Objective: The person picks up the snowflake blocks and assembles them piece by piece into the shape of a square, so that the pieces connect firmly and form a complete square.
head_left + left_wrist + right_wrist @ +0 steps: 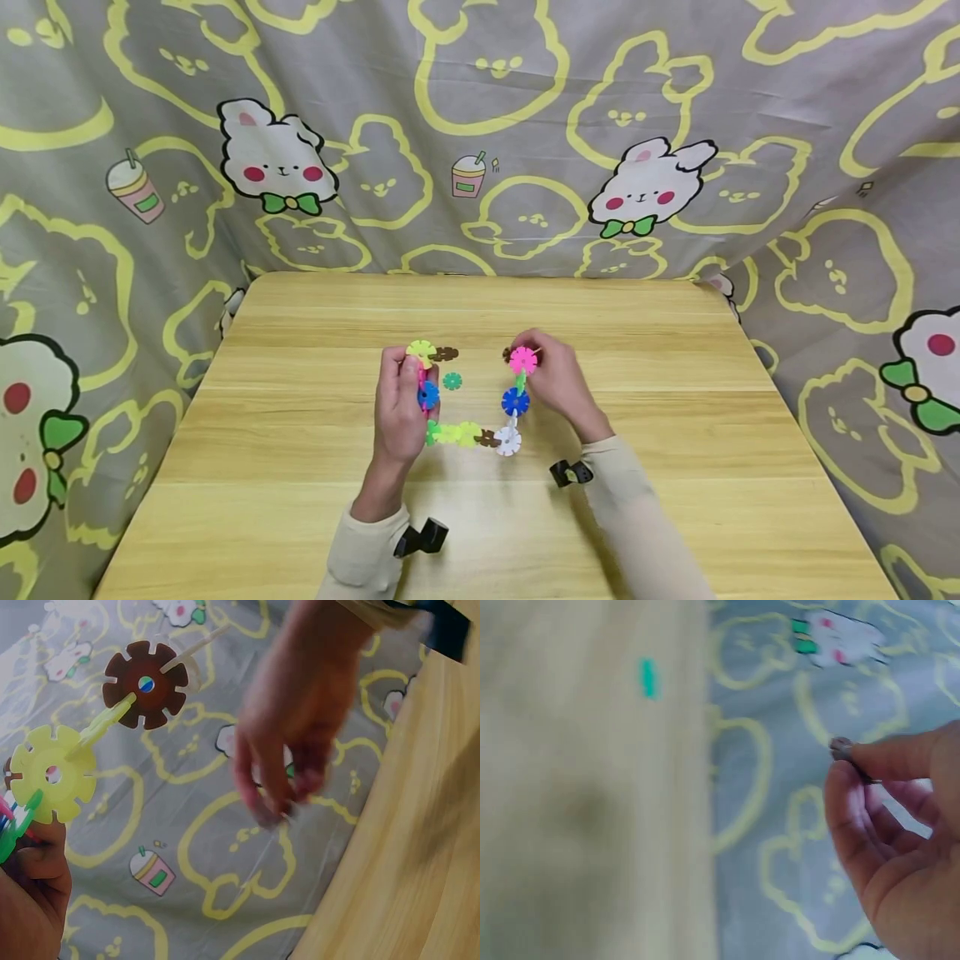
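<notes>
My left hand (401, 408) grips the left side of a chain of notched plastic snowflake discs, bent into an open-topped U. Yellow (421, 352) and brown discs (447, 354) top its left arm, above a blue disc (428, 395). Along the bottom run green, yellow and brown discs to a white disc (507, 442). Blue (515, 402), green and pink discs (523, 361) rise on the right. My right hand (558, 375) pinches a small brown disc (841, 748) between thumb and forefinger, overlapped by the pink one in the head view. The left wrist view shows that hand apart from the chain.
A loose teal-green disc (452, 381) lies on the wooden table (300, 467) beyond the chain's bottom row. Grey curtains (510, 100) with yellow cartoon outlines hang round the back and sides. A black wrist camera (422, 537) is strapped at each sleeve.
</notes>
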`<state>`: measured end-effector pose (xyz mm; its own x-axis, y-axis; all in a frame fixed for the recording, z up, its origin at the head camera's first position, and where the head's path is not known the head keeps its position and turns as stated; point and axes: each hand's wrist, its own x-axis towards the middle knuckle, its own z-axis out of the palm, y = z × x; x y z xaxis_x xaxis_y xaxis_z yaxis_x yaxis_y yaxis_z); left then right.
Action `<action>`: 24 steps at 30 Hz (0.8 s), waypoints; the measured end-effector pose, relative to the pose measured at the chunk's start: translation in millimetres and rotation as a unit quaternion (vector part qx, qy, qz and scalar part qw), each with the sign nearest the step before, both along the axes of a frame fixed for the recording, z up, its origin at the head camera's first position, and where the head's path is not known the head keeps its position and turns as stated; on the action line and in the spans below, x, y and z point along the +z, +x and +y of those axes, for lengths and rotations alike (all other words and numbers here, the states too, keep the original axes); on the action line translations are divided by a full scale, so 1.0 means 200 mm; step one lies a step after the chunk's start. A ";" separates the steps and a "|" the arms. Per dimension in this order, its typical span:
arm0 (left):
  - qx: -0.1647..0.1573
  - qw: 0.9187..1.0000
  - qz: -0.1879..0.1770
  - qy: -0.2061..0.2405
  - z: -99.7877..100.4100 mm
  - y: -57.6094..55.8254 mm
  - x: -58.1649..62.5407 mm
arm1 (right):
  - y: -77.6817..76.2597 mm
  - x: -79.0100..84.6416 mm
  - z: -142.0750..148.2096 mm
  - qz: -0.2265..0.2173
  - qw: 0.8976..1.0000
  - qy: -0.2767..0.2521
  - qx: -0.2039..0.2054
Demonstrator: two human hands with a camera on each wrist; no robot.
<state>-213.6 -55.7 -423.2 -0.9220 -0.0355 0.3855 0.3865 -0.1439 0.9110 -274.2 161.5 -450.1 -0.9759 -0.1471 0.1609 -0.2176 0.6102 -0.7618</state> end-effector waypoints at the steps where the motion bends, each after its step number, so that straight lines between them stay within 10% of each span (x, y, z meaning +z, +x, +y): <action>1: 0.001 1.000 0.000 -0.001 0.00 0.00 0.00 | 0.00 0.03 0.02 0.001 1.000 -0.023 -0.019; 8: -0.005 1.000 -0.001 0.000 0.00 0.00 0.00 | 0.07 0.25 0.05 0.071 0.977 -0.192 -0.055; 24: -0.007 1.000 -0.002 -0.004 0.02 0.00 0.01 | 0.20 0.40 -0.09 0.172 0.976 -0.106 0.078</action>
<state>-213.1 -52.5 -421.7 -0.9237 -0.0194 0.3827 0.3815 -0.1412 0.9135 -234.5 142.7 -370.9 -0.8271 -0.2170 0.5185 -0.5605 0.3858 -0.7328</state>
